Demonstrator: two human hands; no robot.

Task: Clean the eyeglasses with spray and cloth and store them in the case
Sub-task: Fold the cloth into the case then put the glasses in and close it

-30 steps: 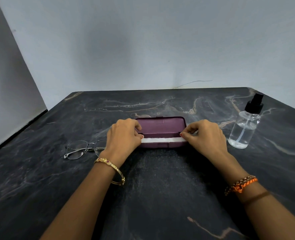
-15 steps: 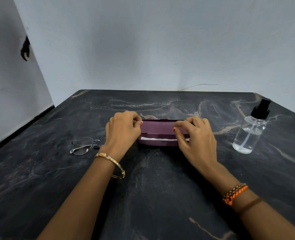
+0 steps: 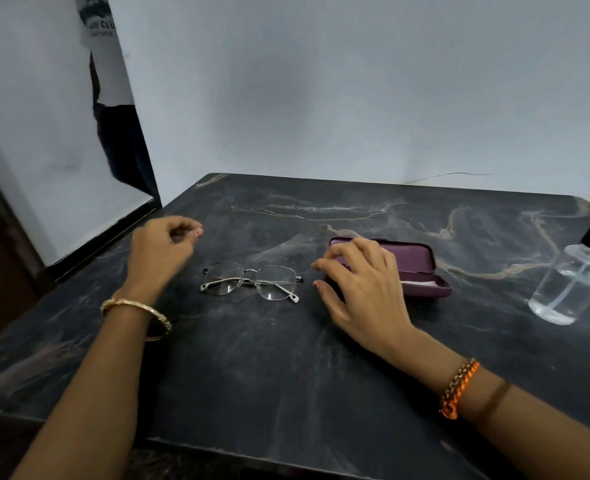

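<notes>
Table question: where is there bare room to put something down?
The widest bare patch of the table is the near part, between the two forearms. The far strip behind the glasses and case is bare too. The middle row is crowded: left hand, glasses, right hand, case, bottle.

Marble table: eyeglasses, case, bottle.

Dark marble-patterned table with pale and tan veining. Plain pale blue-grey wall behind. White panel at left, dark gap beside it. Light soft, even.
</notes>
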